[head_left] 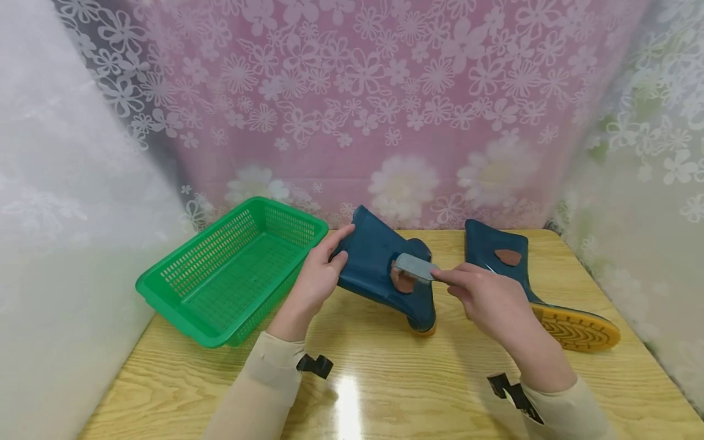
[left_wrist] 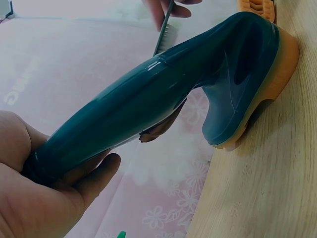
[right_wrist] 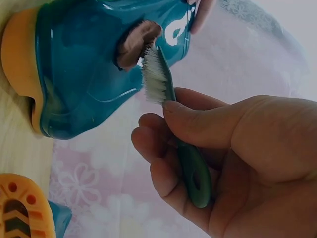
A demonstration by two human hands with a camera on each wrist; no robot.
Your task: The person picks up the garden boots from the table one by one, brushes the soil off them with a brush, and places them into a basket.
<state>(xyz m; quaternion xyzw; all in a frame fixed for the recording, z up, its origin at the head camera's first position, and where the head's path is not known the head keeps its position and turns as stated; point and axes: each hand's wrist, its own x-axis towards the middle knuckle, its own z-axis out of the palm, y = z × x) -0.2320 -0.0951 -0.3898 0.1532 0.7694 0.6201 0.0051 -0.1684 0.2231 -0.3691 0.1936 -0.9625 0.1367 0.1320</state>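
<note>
A dark blue-green rubber boot (head_left: pixel 374 256) with a yellow-orange sole is tilted on the table, its top end raised. My left hand (head_left: pixel 318 272) grips the boot by its shaft opening, thumb on one side and fingers on the other. Between thumb and fingers my right hand (head_left: pixel 489 299) holds a small scrub brush (right_wrist: pixel 171 99) with a green handle and white bristles. The bristles are at the edge of a brown mud-like patch (right_wrist: pixel 138 43) on the boot's shaft. In the left wrist view, more brown stuff (left_wrist: pixel 161 126) shows on the boot's underside.
A second boot (head_left: pixel 500 253) lies at the right, its yellow sole (head_left: pixel 583 329) turned towards me and a brown patch (head_left: pixel 507 257) on its shaft. At the left stands a green plastic basket (head_left: pixel 181 269) on the wooden table (head_left: pixel 418 391). A flowered curtain hangs behind.
</note>
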